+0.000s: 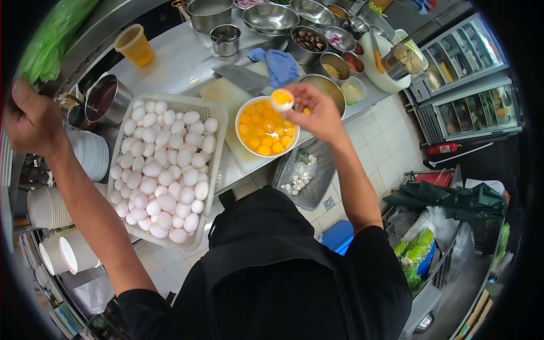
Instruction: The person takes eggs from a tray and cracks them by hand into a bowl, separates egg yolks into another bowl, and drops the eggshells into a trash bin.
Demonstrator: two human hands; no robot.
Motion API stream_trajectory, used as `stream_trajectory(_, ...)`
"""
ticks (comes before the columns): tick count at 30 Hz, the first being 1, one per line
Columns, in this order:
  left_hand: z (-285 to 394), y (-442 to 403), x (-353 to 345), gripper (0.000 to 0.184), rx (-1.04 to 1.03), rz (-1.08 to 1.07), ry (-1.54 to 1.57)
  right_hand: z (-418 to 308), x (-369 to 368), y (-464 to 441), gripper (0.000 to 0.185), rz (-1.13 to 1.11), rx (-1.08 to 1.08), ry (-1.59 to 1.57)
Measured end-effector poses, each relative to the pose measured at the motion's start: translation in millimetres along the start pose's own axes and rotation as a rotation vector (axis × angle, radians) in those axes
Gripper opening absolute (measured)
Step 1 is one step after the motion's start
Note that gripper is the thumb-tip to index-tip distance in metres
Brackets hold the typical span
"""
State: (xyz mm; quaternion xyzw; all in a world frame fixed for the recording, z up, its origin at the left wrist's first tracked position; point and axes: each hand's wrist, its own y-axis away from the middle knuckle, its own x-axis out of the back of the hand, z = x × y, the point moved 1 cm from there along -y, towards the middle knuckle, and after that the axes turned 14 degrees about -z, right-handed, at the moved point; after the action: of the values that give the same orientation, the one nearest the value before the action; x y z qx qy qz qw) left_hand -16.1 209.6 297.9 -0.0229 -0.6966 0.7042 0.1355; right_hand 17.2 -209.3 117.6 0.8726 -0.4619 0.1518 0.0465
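Right hand (317, 111) grips a yolk-filled eggshell (282, 106) by a bowl (249, 149) of yolks (264, 135).

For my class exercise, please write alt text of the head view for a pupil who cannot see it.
A person's right hand holds a cracked egg, yolk showing, above a white bowl of yolks on a metal counter. A basket of white eggs sits beside it; the left hand is at the far left.

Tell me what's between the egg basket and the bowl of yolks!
A strip of pale cutting board shows between the egg basket and the bowl of yolks in the head view.
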Motion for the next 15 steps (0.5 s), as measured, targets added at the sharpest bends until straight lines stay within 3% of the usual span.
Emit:
stream_trajectory(1, -6.6, 1.4, 0.7, 0.023, 0.025, -0.02, -0.003, -4.5, 9.5, 0.7, 0.045, 0.019, 0.057, -0.139)
stream_trajectory(8, -49.9, 0.3, 0.5, 0.022, -0.081, -0.045, 0.108, 8.4, 77.9, 10.0, 0.044, 0.279, 0.125, -0.061)
stream_trajectory(10, -59.9, -0.4, 2.0, 0.022, -0.084, -0.073, 0.087, 61.2, 96.5, 9.1, 0.044, 0.268, -0.177, 0.411)
stream_trajectory(14, -46.8, -7.6, 1.3, 0.022, -0.193, -0.072, 0.106, 145.6, 96.3, 5.2, 0.045, 0.103, -0.298, 0.723)
stream_trajectory(15, -44.8, -6.3, 2.8, 0.022, -0.193, -0.077, 0.108, 149.8, 89.5, 3.6, 0.044, 0.069, -0.242, 0.952)
